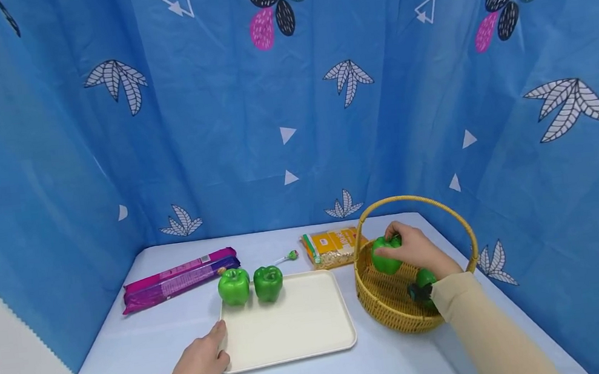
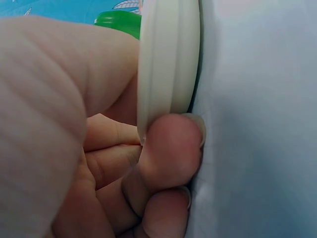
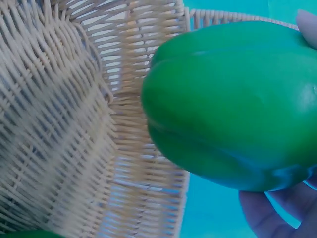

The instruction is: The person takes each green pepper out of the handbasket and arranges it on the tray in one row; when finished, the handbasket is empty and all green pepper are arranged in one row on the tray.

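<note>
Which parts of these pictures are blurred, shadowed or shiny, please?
Head view: fairly even light, with small highlights on the leftmost green pepper; left wrist view: the left hand looks soft at close range, and the white table surface is partly shadowed; right wrist view: the held pepper shows pale glare, and colours lean blue-green.

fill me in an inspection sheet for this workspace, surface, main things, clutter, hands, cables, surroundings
surface: pale table
job's things: two green peppers at the far left of the cream tray; a held pepper at the basket; another pepper inside it, partly hidden
clutter: purple packet, lollipop and yellow packet beyond the tray
hands: left hand pinches the tray's left edge; right hand grips the held pepper
cables: nothing seen
surroundings: blue patterned curtain
</note>
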The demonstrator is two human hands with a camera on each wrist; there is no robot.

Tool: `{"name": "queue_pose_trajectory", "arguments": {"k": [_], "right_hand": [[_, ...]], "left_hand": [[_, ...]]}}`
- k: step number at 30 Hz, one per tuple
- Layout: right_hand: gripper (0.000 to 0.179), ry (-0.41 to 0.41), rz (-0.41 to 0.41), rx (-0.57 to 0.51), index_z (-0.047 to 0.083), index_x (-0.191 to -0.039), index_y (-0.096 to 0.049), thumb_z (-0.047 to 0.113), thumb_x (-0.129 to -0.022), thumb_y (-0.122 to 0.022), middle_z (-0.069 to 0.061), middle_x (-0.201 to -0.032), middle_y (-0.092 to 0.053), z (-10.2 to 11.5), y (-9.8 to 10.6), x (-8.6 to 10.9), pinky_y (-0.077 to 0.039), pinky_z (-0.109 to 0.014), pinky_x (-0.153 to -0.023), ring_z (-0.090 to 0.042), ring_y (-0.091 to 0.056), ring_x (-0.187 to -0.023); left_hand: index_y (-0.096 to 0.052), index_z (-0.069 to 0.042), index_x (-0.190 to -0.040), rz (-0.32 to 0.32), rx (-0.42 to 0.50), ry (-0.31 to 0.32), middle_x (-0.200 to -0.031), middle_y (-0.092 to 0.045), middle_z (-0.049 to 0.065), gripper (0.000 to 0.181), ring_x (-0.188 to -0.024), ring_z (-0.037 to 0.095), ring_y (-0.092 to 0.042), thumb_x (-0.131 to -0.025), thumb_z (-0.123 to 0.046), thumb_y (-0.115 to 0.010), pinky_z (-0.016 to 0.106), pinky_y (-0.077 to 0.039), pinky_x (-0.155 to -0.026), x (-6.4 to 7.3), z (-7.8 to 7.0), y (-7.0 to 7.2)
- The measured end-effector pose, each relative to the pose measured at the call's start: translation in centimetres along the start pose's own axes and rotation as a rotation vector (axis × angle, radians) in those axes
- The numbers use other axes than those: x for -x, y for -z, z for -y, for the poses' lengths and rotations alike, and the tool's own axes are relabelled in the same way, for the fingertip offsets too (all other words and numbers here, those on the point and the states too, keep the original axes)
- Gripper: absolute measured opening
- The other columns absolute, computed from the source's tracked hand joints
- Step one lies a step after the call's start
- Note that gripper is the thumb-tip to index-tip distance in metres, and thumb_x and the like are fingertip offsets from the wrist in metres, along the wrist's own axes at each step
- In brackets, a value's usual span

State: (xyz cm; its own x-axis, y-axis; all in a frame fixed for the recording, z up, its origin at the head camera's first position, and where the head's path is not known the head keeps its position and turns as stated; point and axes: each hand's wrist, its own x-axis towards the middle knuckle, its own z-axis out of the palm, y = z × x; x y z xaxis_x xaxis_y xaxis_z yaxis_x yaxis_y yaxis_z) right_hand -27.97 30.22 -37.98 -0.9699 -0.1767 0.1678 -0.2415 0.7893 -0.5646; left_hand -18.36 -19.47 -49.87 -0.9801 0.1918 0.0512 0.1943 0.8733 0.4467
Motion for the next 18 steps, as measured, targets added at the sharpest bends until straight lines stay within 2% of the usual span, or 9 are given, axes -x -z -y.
{"name": "queue_pose_trajectory", "arguments": {"k": [3,5,6,8,12,15,18], "right_hand": [[0.048,0.044,0.016,-0.011,0.011,-0.108,-0.056,0.048,-0.087,-0.079,-0.008,-0.1,-0.061,1.5,-0.4,0.4,-0.048,-0.038,-0.07,-0.023,-0.054,-0.083],[0.046,0.079,0.026,-0.02,0.012,-0.107,-0.056,0.046,-0.087,-0.08,-0.007,-0.099,-0.061,3.0,-0.6,0.6,-0.048,-0.038,-0.07,-0.023,-0.054,-0.082],[0.045,0.099,0.032,-0.022,0.013,-0.107,-0.056,0.046,-0.087,-0.08,-0.006,-0.098,-0.061,3.9,-0.8,0.6,-0.049,-0.038,-0.07,-0.022,-0.054,-0.081],[0.045,0.138,0.049,-0.037,0.013,-0.106,-0.057,0.045,-0.086,-0.081,-0.005,-0.096,-0.062,5.6,-1.2,0.6,-0.05,-0.037,-0.068,-0.022,-0.055,-0.081],[0.042,0.199,0.107,-0.078,0.014,-0.106,-0.057,0.042,-0.087,-0.081,-0.004,-0.095,-0.062,8.6,-3.2,0.0,-0.053,-0.034,-0.067,-0.02,-0.058,-0.081],[0.041,0.216,0.142,-0.08,0.016,-0.107,-0.058,0.042,-0.086,-0.082,-0.001,-0.096,-0.062,10.1,-5.5,-0.9,-0.054,-0.032,-0.068,-0.019,-0.059,-0.081],[0.041,0.222,0.168,-0.061,0.017,-0.106,-0.059,0.043,-0.084,-0.083,0.0,-0.098,-0.062,10.8,-8.0,-2.0,-0.053,-0.032,-0.07,-0.018,-0.059,-0.085]], "left_hand": [[-0.051,0.016,-0.141,0.009,-0.012,0.005,-0.143,-0.055,0.033,0.064,-0.083,0.02,-0.063,-0.082,-0.005,-0.065,0.051,-0.055,-0.088,0.0,0.2,0.1],[-0.051,0.016,-0.141,0.012,-0.022,0.008,-0.143,-0.056,0.032,0.064,-0.085,0.019,-0.063,-0.082,-0.004,-0.066,0.051,-0.055,-0.09,0.1,0.4,0.1],[-0.051,0.016,-0.141,0.014,-0.022,0.009,-0.143,-0.056,0.032,0.064,-0.082,0.018,-0.062,-0.083,-0.005,-0.066,0.049,-0.056,-0.087,0.1,0.4,0.1],[-0.05,0.015,-0.142,0.014,-0.008,0.012,-0.144,-0.056,0.032,0.064,-0.07,0.016,-0.055,-0.083,-0.004,-0.065,0.042,-0.055,-0.074,0.1,0.4,0.1],[-0.049,0.015,-0.143,0.005,0.023,0.02,-0.145,-0.055,0.032,0.064,-0.056,0.016,-0.044,-0.084,-0.003,-0.064,0.032,-0.04,-0.059,0.0,0.2,-0.1],[-0.049,0.015,-0.143,0.0,0.04,0.024,-0.145,-0.054,0.032,0.064,-0.055,0.017,-0.044,-0.083,-0.003,-0.064,0.032,-0.04,-0.058,0.0,0.0,-0.2],[-0.051,0.015,-0.142,-0.005,0.034,0.021,-0.145,-0.055,0.031,0.064,-0.062,0.015,-0.049,-0.083,-0.003,-0.065,0.036,-0.048,-0.065,0.0,-0.2,-0.2]]}}
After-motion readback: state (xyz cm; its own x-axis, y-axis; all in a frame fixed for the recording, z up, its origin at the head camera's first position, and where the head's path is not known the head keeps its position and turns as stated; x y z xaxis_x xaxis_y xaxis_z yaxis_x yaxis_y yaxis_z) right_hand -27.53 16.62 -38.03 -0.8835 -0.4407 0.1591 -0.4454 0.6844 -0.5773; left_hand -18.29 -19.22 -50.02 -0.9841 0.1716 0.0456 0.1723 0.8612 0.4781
